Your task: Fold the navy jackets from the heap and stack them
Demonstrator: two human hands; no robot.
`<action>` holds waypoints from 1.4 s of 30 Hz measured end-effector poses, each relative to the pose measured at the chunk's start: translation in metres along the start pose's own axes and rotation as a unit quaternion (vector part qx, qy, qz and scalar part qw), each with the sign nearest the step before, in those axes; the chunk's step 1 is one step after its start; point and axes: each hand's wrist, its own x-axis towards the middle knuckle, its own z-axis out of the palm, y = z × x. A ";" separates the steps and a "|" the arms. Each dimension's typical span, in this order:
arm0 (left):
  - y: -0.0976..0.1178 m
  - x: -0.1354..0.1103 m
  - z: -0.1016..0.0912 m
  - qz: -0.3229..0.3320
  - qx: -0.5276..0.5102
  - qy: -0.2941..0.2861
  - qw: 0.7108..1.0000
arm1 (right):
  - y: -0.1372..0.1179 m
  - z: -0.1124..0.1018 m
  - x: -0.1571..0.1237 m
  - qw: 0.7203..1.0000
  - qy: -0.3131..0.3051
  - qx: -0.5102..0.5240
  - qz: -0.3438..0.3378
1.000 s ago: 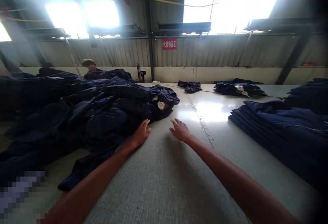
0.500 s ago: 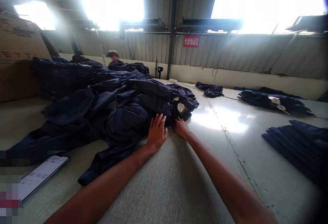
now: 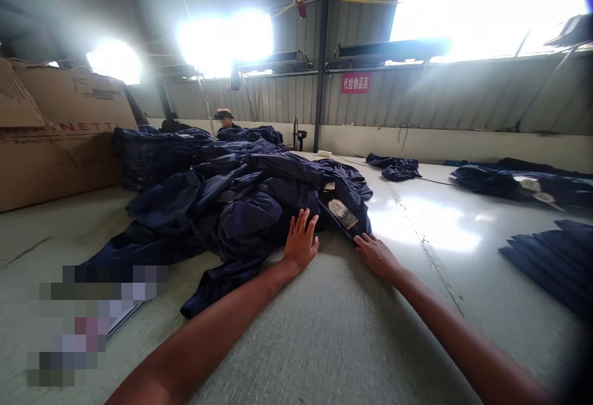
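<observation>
A big heap of dark blue garments [image 3: 241,201] lies on the pale table [image 3: 333,331] ahead of me. My left hand [image 3: 301,243] rests flat on the near edge of the heap, fingers stretched out. My right hand [image 3: 376,255] touches the hem of the top garment near a paper tag [image 3: 343,213]; its fingertips press at the cloth edge and look slightly curled. Both forearms reach out over the table.
Large cardboard boxes [image 3: 55,133] stand at the left. A folded stack of blue garments [image 3: 556,263] lies at the right, more garments [image 3: 519,179] and a small bundle [image 3: 393,167] farther back. Another person [image 3: 225,118] is behind the heap. A red sign [image 3: 356,82] hangs on the wall.
Both hands reached forward from the bare table to the edge of the heap. My view swung left, bringing the cardboard boxes into sight and pushing the folded stack to the right.
</observation>
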 end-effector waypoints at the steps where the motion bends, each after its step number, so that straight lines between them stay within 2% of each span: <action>1: 0.000 0.000 0.000 0.004 0.001 -0.004 1.000 | 0.002 0.003 -0.009 1.000 0.008 0.014 -0.008; 5: 0.004 0.000 -0.006 0.039 -0.015 -0.039 0.998 | 0.006 0.016 -0.034 0.994 0.056 0.093 -0.016; 8: 0.007 -0.002 -0.013 0.130 -0.084 -0.109 0.982 | 0.005 0.019 -0.038 0.992 0.063 0.110 0.020; 10: 0.009 -0.003 -0.016 0.159 -0.127 -0.165 0.965 | 0.004 0.017 -0.037 0.992 0.058 0.108 0.033; 13: 0.012 -0.003 -0.018 0.116 -0.123 -0.216 0.962 | -0.001 0.012 -0.036 0.994 0.036 0.095 0.040; 17: 0.024 -0.007 -0.016 0.059 -0.077 -0.244 0.965 | -0.012 0.003 -0.043 0.995 -0.020 0.069 0.065; 20: 0.040 -0.026 -0.017 0.020 -0.053 -0.266 0.962 | -0.022 -0.002 -0.059 0.995 -0.044 0.058 0.069; 24: 0.058 -0.062 -0.027 -0.024 -0.039 -0.281 0.959 | -0.038 -0.008 -0.094 0.993 -0.068 0.049 0.082; 27: 0.069 -0.077 -0.039 -0.034 -0.043 -0.288 0.956 | -0.051 -0.015 -0.121 0.992 -0.076 0.046 0.094; 30: 0.079 -0.078 -0.050 -0.038 -0.045 -0.289 0.956 | -0.062 -0.025 -0.141 0.991 -0.081 0.044 0.097; 35: 0.092 -0.081 -0.065 -0.024 -0.046 -0.284 0.958 | -0.077 -0.040 -0.152 0.992 -0.065 0.037 0.105; 38: 0.093 -0.085 -0.064 -0.021 -0.040 -0.279 0.959 | -0.079 -0.040 -0.153 0.991 -0.062 0.036 0.111; 42: 0.084 -0.094 -0.050 -0.016 -0.058 -0.288 0.956 | -0.076 -0.033 -0.155 0.991 -0.062 0.038 0.114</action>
